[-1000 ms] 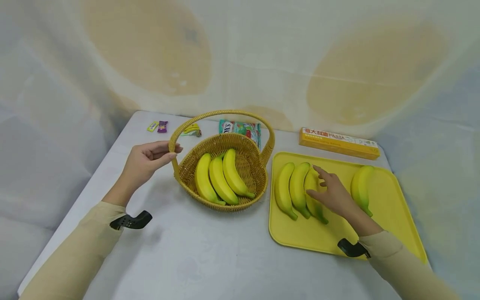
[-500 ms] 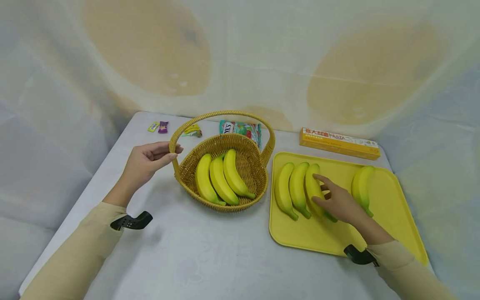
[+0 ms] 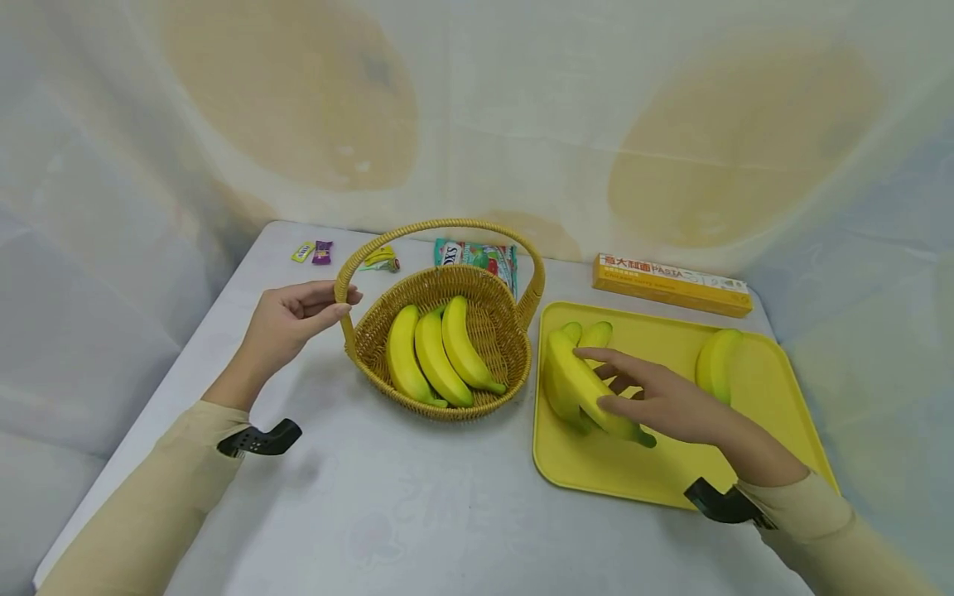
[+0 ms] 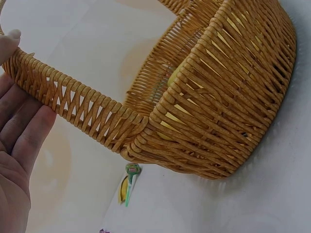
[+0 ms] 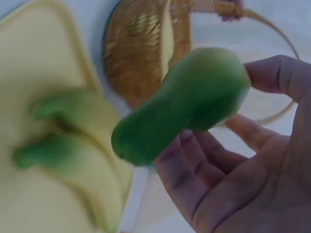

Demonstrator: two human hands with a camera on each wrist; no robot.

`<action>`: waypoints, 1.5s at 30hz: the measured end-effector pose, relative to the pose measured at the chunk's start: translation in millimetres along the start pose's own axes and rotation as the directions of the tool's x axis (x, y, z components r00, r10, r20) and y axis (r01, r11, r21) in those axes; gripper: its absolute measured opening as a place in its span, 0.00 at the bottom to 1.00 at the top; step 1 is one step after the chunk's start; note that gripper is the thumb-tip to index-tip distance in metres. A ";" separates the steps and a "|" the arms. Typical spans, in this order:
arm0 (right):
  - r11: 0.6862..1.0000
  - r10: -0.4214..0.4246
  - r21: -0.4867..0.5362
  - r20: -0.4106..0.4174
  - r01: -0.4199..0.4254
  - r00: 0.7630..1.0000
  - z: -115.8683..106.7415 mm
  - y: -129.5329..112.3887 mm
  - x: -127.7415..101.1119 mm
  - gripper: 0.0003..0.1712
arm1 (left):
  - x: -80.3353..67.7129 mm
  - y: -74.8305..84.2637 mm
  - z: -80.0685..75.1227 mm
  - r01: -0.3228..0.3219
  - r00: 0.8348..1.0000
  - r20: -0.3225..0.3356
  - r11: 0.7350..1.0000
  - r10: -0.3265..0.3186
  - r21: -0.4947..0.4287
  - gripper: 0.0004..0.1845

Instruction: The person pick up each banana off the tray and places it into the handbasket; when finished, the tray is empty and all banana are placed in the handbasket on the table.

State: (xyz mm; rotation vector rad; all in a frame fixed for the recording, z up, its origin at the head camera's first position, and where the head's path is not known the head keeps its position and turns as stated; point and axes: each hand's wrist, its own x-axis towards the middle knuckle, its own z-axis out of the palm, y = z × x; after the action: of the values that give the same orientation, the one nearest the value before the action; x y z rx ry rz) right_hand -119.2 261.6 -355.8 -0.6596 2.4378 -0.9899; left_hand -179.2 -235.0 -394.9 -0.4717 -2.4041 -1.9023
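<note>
The left hand point(image 3: 286, 323) pinches the handle point(image 3: 447, 223) of the basket point(image 3: 455, 416) between its thumb and bent fingers; three bananas point(image 3: 440, 356) (side by side) lie inside. The right hand point(image 3: 667, 401), only partly closed, grips a raised banana point(image 3: 589, 385) above two more bananas point(image 3: 596, 334) near the left edge of the tray point(image 3: 633, 472). A lone banana point(image 3: 715, 364) lies toward the tray's right edge. The box point(image 3: 671, 285) lies near the table point(image 3: 335, 513)'s far right corner, two sweets point(image 3: 322, 252) near its far left corner.
</note>
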 end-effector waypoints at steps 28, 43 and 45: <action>0.996 0.062 0.043 0.269 -0.077 0.961 54.6 -82.4 189.2 0.35 | 0.6 -3.0 2.6 0.019 1.000 -0.006 1.000 -0.019 0.004 0.18; 0.990 0.072 -0.134 0.268 -0.037 0.961 99.0 -114.6 222.5 0.48 | -2.1 -1.3 1.1 0.026 1.000 -0.018 0.999 -0.025 0.045 0.19; 0.982 0.079 -0.188 0.258 -0.030 0.963 101.4 -118.4 223.7 0.48 | -2.3 -1.3 0.7 0.024 1.000 -0.019 0.999 -0.023 0.046 0.19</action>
State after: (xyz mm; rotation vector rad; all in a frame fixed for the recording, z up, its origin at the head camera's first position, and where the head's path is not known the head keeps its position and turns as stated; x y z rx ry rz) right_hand -210.9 6.1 -381.8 -0.7304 2.3108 -0.6160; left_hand -177.2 -235.1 -396.8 -0.4236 -2.4469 -1.8466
